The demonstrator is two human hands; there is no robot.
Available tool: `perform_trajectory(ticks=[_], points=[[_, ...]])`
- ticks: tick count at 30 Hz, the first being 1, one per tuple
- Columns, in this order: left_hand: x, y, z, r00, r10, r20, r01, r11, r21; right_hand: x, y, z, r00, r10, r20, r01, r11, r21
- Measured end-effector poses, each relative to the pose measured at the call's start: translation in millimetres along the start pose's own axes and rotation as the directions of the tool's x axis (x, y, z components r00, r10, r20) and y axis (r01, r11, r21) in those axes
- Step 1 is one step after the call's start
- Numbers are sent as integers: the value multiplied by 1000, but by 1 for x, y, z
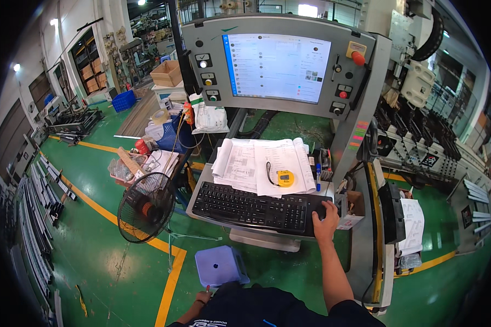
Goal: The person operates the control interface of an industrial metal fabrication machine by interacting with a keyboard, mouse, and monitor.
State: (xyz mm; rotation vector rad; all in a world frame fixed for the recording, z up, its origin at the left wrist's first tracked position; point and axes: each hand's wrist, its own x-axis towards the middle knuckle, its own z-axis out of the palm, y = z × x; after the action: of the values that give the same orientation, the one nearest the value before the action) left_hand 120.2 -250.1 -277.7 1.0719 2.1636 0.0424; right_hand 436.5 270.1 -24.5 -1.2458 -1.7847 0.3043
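Note:
My right hand rests over a black computer mouse at the right end of the console shelf, fingers curved round it; the hand hides much of the mouse. Left of it lies a black keyboard. Behind the keyboard are printed drawing sheets, with a yellow tape measure and its black strap on top. A monitor set in a grey control panel is lit with a chat-like window. Low by my body, my left hand is closed, with a small thin red-tipped thing sticking up from it.
A black floor fan stands left of the shelf, a blue stool in front of my body. The panel carries a red emergency button. Long metal profiles lie on the green floor at left. Machinery fills the right.

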Motion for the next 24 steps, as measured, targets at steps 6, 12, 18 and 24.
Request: perform_trajectory(ticks=[6, 12, 18, 24], points=[[-1, 4, -4, 1000, 13, 10, -13, 1000, 27, 0, 1, 0, 1000, 25, 14, -25, 1000, 10], [3, 8, -7, 999, -28, 20, 29, 999, -44, 0, 1, 1, 998, 52, 18, -53, 998, 27], [5, 5, -3, 1000, -14, 15, 14, 999, 48, 0, 2, 1, 998, 49, 25, -50, 998, 37], [6, 0, 0, 998, -49, 29, 49, 999, -5, 0, 0, -1, 998, 54, 33, -56, 997, 46]])
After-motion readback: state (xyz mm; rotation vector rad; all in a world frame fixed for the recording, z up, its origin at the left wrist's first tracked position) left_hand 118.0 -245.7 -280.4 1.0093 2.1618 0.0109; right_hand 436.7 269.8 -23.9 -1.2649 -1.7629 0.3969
